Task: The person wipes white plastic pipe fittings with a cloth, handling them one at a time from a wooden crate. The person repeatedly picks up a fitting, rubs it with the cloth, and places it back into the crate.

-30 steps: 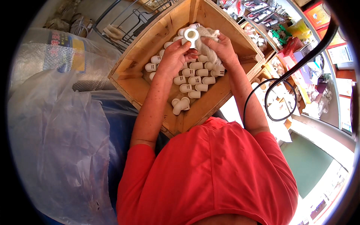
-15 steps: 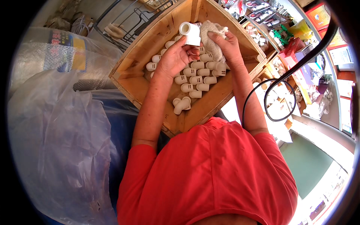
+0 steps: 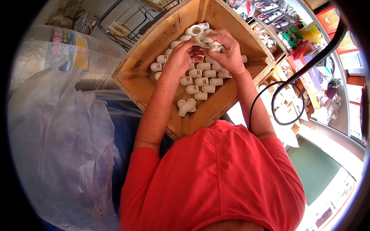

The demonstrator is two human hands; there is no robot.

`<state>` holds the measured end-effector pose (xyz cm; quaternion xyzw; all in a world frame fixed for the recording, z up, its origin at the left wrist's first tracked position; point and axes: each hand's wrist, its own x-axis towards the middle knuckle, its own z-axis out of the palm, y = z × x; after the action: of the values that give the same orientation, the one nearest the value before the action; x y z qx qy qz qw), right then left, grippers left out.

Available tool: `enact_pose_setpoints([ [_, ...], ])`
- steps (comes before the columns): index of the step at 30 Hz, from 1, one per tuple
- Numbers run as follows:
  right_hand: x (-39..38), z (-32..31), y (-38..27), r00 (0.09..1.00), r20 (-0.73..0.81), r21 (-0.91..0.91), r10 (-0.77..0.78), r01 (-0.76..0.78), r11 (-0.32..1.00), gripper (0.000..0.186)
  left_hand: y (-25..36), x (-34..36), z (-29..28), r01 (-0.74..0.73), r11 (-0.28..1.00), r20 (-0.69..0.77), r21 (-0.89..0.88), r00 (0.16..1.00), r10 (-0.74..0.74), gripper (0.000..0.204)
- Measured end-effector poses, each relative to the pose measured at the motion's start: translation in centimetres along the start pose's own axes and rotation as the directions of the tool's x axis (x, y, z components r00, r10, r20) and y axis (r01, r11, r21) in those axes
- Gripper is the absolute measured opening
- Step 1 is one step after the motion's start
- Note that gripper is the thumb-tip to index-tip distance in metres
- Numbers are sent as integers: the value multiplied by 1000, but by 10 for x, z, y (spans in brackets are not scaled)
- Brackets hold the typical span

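Observation:
My left hand [image 3: 180, 57] grips a white plastic pipe elbow [image 3: 196, 30], its round mouth facing up. In my right hand [image 3: 228, 52] is a bunched greyish-white cloth [image 3: 206, 41], pressed against the elbow and covering much of it. Both hands meet over the wooden box [image 3: 223, 94], closed around what they hold. Below them, several white pipe fittings [image 3: 201, 81] lie on the box's bottom, some hidden by my hands. One fitting [image 3: 187, 107] lies apart from the main group, near the close corner.
Clear plastic sheeting [image 3: 61, 146] and a wrapped roll [image 3: 34, 50] fill the left side. A black wire rack [image 3: 133, 27] stands beyond the box. A black cable [image 3: 287, 123] loops by my right arm. Shelves with packaged goods [image 3: 269, 15] line the right.
My right hand has moved left with the cloth, from beside the elbow onto it. The elbow in my left hand has turned and is now largely covered.

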<state>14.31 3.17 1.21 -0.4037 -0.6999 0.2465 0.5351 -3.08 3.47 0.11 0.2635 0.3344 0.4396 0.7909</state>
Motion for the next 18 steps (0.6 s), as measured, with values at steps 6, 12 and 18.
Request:
enact_pose_setpoints([
  [6,-3,1,12,935,-209,309,288,-216,926,25,-2,2,6,-46,960,-109,275,991,79,28],
  [12,0,-2,16,925,-255,123,282,-258,958,27,-4,1,17,-85,914,-174,397,971,166,30],
  [18,-1,-1,-1,984,-148,-204,102,-131,970,31,-7,4,8,-177,749,-178,638,913,368,36],
])
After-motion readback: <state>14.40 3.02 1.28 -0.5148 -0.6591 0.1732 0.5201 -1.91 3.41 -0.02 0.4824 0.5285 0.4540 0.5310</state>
